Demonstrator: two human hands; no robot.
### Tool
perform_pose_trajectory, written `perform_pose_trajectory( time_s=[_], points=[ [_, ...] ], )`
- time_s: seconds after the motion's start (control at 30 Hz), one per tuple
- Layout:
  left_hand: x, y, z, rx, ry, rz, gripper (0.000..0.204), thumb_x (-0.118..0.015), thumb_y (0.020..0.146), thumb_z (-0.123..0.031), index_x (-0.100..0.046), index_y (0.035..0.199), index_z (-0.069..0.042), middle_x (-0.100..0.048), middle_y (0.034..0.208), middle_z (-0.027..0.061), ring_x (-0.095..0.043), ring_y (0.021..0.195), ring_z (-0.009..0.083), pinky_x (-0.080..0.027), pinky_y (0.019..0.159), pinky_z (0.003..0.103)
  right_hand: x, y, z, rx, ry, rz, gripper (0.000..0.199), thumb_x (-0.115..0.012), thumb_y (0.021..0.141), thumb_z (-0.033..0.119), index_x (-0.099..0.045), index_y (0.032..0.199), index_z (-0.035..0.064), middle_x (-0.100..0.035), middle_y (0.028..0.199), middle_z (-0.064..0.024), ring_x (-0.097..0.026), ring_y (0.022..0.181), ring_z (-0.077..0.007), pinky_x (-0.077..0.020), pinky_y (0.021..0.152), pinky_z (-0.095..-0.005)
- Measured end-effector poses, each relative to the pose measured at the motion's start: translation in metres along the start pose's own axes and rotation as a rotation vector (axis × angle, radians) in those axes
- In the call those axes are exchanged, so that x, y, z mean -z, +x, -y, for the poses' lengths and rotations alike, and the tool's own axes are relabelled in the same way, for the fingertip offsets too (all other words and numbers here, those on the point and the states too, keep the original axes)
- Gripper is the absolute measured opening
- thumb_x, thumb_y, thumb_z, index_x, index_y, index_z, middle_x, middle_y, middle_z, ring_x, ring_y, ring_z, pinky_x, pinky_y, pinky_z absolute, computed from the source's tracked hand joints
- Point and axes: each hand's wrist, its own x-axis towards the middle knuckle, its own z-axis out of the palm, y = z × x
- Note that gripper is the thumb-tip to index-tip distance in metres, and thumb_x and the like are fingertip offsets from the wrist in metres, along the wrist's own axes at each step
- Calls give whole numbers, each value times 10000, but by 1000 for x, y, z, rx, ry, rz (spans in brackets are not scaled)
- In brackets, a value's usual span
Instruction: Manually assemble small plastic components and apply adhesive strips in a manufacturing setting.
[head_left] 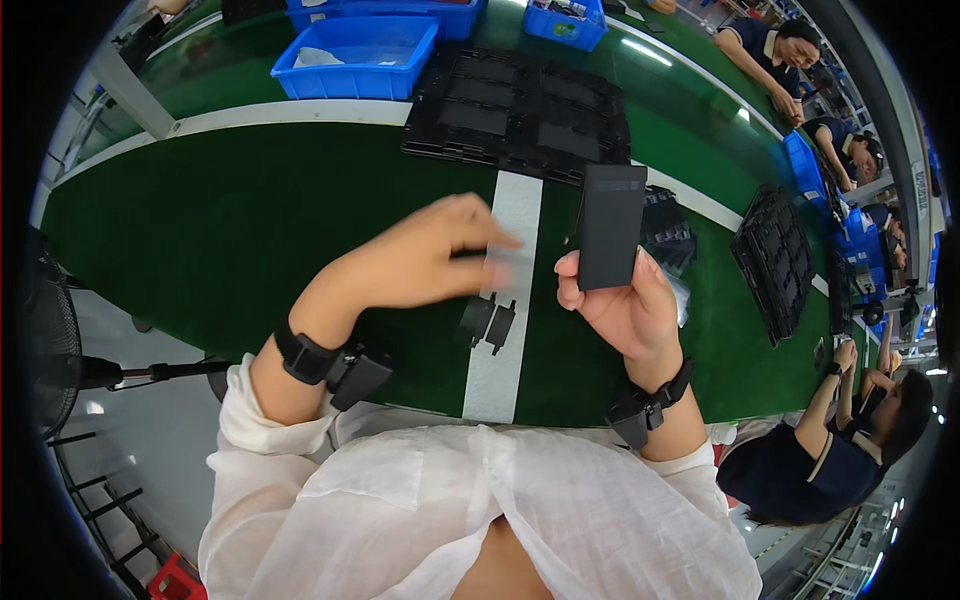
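Holding a black case point(612, 235) upright in the right hand point(628, 310), pinched at the lower end between thumb and fingers, above the green bench point(250, 200) and just right of a white strip point(495, 385). Showing a flat, rectangular face with a slightly different band near the top. Reaching inward to the white strip with the left hand point(430, 250), blurred at the fingertips, with thumb and forefinger spread well apart, near the case but not touching it. Hovering there just above small black parts point(500, 327), partly on the strip and partly on the green. Wearing black wristbands point(305, 357) with boxy attachments on both arms. Facing black trays point(515, 110) at the far side of the bench, just beyond the top of the case, with a blue bin point(355, 70) farther left. Partly hiding dark pieces point(670, 230) behind the case, close to a clear bag point(683, 298) beside the right hand. Sharing the room with co-workers point(800, 470) along the right and a fan point(55, 340) at the far left.
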Motion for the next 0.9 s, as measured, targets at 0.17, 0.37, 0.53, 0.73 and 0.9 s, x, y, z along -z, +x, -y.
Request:
perform_pose_trajectory(
  time_s=[0.17,0.37,0.53,0.73,0.9],
  points=[
    [-18,-15,-3,-56,438,128,574,-747,636,-370,-601,1156,-176,-400,919,71,-394,867,227,-311,738,312,-2,-1,0,43,81,16,454,-425,933,330,-443,1162,-61,-547,1107,-262,-560,913,-277,-447,802,-374],
    [-23,-11,-2,-55,454,85,481,-717,689,-332,-615,1140,-199,-403,910,67,-398,863,225,-321,737,319,0,0,-3,55,340,109,371,-346,953,339,-477,1159,60,-580,1001,-145,-489,793,-214,-390,689,-332],
    [-25,-10,3,-90,464,27,484,-703,703,-346,-611,1145,-171,-400,895,67,-398,855,224,-321,734,319,2,-4,-4,-5,531,162,384,-256,966,378,-486,1160,140,-529,841,-78,-407,694,-167,-337,625,-302],
    [-27,-9,1,-31,476,-7,504,-700,708,-345,-594,1166,-164,-387,871,65,-390,830,218,-319,725,314,-22,-2,7,249,-323,-216,401,-474,923,286,-477,1229,27,-557,1062,-132,-522,881,-184,-426,785,-332],
    [-27,-6,1,-29,480,-31,479,-707,706,-322,-607,1144,-155,-387,862,61,-390,818,212,-331,722,310,-32,-5,11,417,-747,-440,360,-612,817,53,-543,1157,-40,-538,1141,-139,-527,985,-198,-418,863,-287]
  ],
)
